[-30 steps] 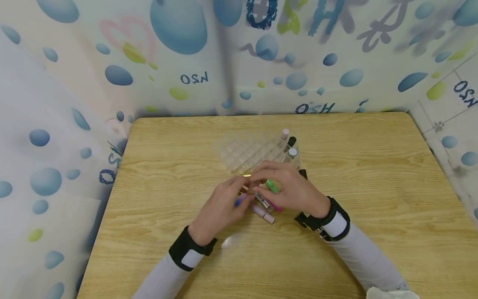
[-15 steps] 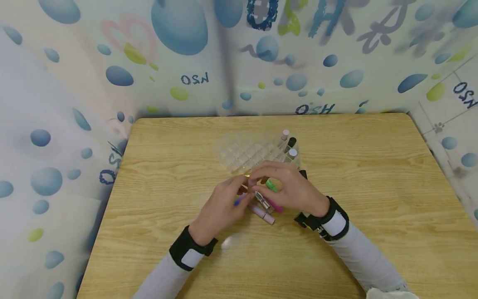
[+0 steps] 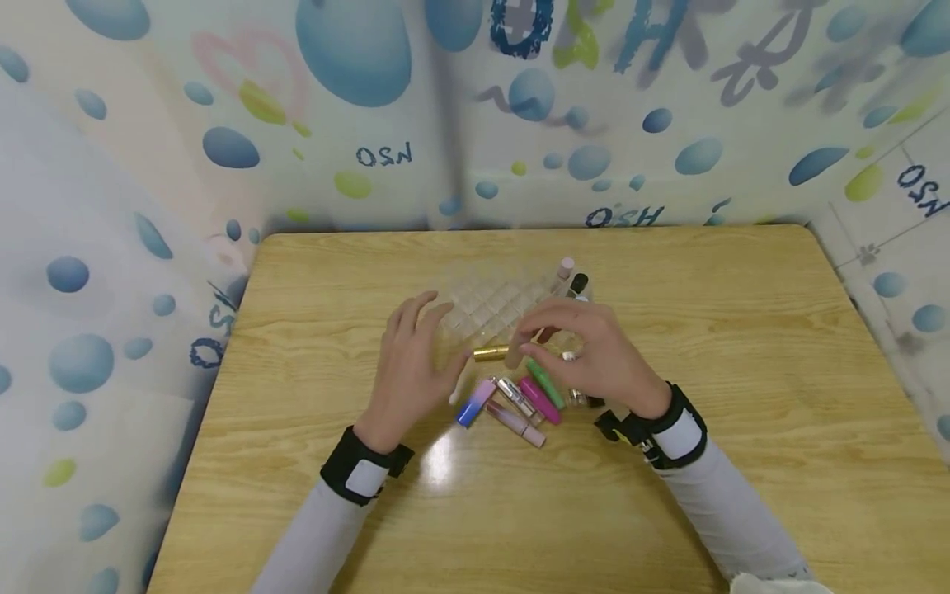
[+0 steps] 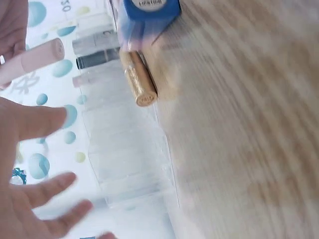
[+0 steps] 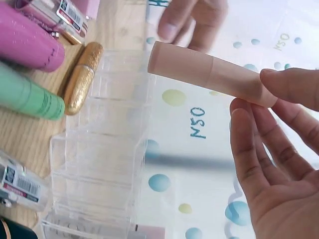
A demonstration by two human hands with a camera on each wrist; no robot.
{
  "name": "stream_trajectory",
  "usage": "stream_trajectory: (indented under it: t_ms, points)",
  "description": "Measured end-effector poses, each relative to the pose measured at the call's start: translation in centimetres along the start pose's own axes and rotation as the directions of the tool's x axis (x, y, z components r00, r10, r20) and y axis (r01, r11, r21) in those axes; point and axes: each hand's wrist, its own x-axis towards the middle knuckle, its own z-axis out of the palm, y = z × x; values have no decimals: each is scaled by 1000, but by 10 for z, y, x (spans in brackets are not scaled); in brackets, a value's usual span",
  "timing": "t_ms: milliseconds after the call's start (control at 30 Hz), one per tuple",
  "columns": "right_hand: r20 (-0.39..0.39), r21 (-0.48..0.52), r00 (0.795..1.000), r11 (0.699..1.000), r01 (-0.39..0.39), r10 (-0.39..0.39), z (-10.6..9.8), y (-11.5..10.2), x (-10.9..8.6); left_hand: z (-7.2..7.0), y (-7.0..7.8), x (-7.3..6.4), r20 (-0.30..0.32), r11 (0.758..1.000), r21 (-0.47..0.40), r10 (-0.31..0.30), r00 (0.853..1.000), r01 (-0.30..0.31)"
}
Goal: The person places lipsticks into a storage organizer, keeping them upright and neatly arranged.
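Observation:
My right hand (image 3: 601, 351) pinches a pale pink-beige lipstick tube (image 5: 199, 69) by one end, between thumb and fingers, in front of the clear compartment organizer (image 3: 478, 309). My left hand (image 3: 408, 363) holds nothing; its fingers are spread near the organizer's left end. A gold lipstick (image 3: 490, 353) lies along the organizer's front edge, between the hands. Closer to me lie a green tube (image 3: 547, 384), a magenta tube (image 3: 539, 400), a clear-and-silver tube (image 3: 517, 396), a blue-and-lilac tube (image 3: 475, 403) and a pale pink tube (image 3: 515, 423).
A pink-capped tube (image 3: 566, 268) and a black-capped tube (image 3: 578, 285) stand in the organizer's right end. More cosmetics lie partly hidden beneath my right hand. The wooden table (image 3: 334, 280) meets a patterned wall sheet (image 3: 416, 190) at the back.
My left hand has let go of the lipstick tube and moved left and back, fingers spreading. The right hand keeps the tube and has shifted slightly right, uncovering the cosmetics below.

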Motion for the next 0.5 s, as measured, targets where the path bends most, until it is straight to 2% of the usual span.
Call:
stream_trajectory:
  t_ms: [167, 267, 500]
  points:
    - [-65, -29, 998, 1000, -11, 9, -10, 4, 0, 3, -10, 4, 29, 998, -14, -65, 997, 65]
    - [-106, -44, 994, 999, 2, -7, -15, 8, 3, 6, -15, 6, 38, 997, -41, -69, 997, 70]
    - [-163, -110, 985, 993, 36, -54, -25, 15, 11, 9, -20, 8, 14, 996, -64, -60, 998, 61]
